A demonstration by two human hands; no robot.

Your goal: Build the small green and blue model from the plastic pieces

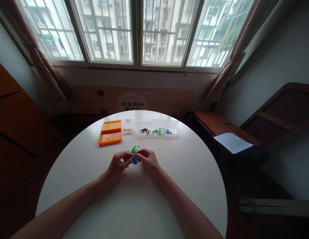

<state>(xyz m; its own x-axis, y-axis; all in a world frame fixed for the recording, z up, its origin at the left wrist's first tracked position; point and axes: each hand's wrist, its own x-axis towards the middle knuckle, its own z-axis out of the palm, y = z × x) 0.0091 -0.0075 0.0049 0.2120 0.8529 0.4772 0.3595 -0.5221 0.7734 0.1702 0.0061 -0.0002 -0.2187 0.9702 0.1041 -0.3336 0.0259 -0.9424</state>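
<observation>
My left hand (121,161) and my right hand (147,158) meet over the middle of the white round table, their fingertips pinched together. Between them is a small blue piece (135,155), which both hands appear to grip. Just below the fingertips lie more small blue and dark pieces (135,161), partly hidden by the fingers. A loose heap of small green pieces (133,150) sits right behind the hands. The pieces are too small for me to tell their exact kind.
On the white table (114,212), an orange tray (110,143) stands at the back left. Beside it is a small clear box (128,130) with pale pieces. Farther right, a clear compartment box (158,134) holds dark, green and blue pieces. A paper (233,142) lies on a wooden bench (211,121).
</observation>
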